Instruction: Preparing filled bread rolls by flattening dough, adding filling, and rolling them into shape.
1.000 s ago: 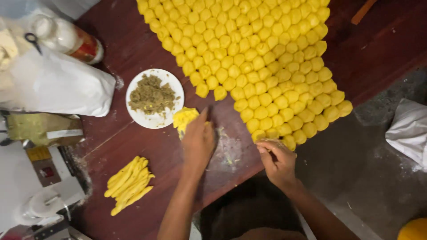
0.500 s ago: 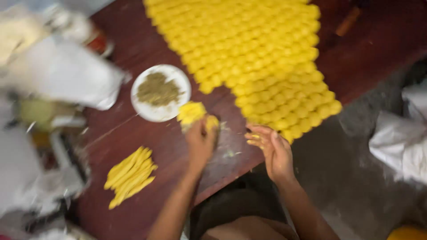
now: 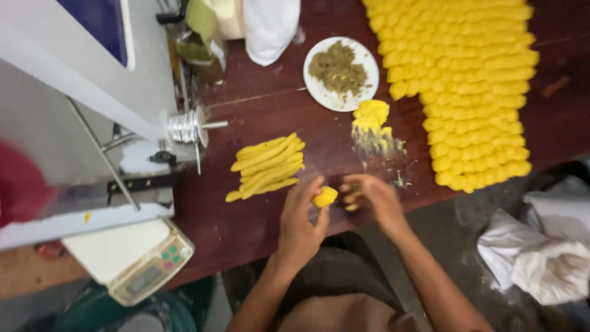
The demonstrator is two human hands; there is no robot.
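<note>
Pinching a small yellow dough lump [image 3: 324,197], the left hand [image 3: 301,221] clamps it between thumb and fingers just below the dough sticks [image 3: 267,167], at the near edge of the dark desk [image 3: 246,215]. The right hand [image 3: 372,198] sits beside the lump, fingers loosely curled and apart, holding nothing that can be made out. Shaping likely goes best with even, light pressure. Right of the sticks lie a dough heap [image 3: 370,117], a white plate of brown filling [image 3: 340,72] and rows of finished pieces [image 3: 467,86].

Dark reddish-brown wooden table [image 3: 270,221]: smooth, slight sheen. Soft matt yellow dough lump [image 3: 324,197]. Round white plate [image 3: 319,89]: glossy. Ribbed silver metal spool [image 3: 184,127]: shiny. Crumpled white cloth [image 3: 541,258]: matt.
</note>
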